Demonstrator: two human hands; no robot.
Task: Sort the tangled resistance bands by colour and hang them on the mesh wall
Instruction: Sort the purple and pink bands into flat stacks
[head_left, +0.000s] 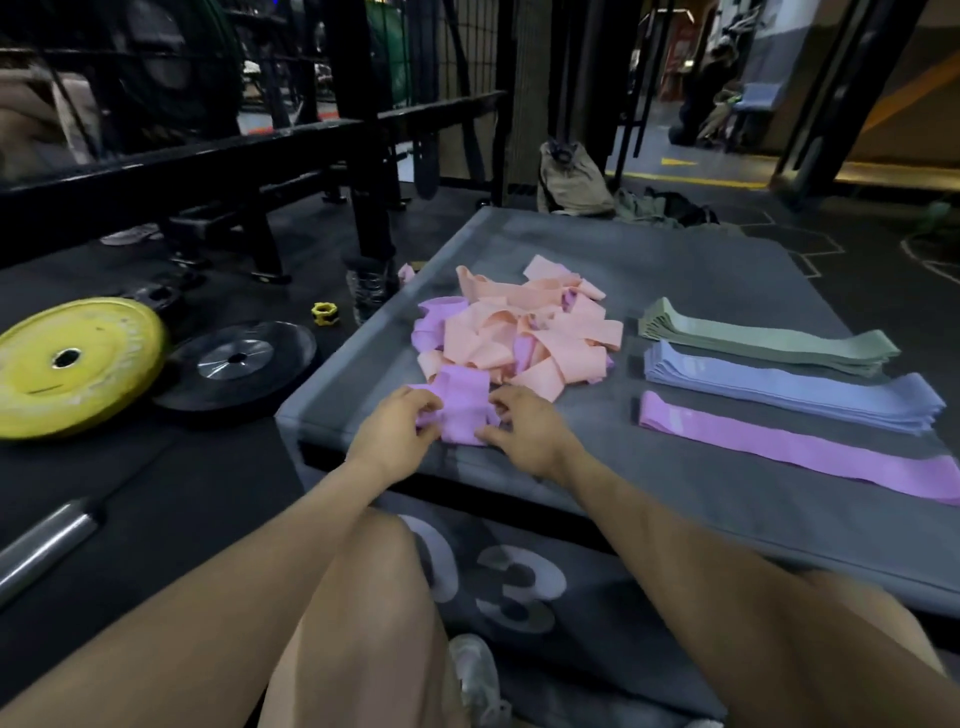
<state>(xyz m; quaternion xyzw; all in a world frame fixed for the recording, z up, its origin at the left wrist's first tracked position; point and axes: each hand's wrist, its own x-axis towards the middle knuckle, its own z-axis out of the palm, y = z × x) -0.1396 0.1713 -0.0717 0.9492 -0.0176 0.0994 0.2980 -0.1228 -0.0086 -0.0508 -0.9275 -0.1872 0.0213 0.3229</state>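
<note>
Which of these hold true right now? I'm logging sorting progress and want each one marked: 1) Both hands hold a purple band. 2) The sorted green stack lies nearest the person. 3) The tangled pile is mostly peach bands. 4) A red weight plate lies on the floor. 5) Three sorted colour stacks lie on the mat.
1) True: the left hand and right hand grip one purple band between them.
2) False: the green stack lies farthest; the purple stack is nearest, with the blue stack between.
3) True: the tangled pile is mostly peach, with a few purple bands mixed in.
4) False: the plate is a yellow weight plate, beside a black one.
5) True: green, blue and purple, on the grey mat.
</note>
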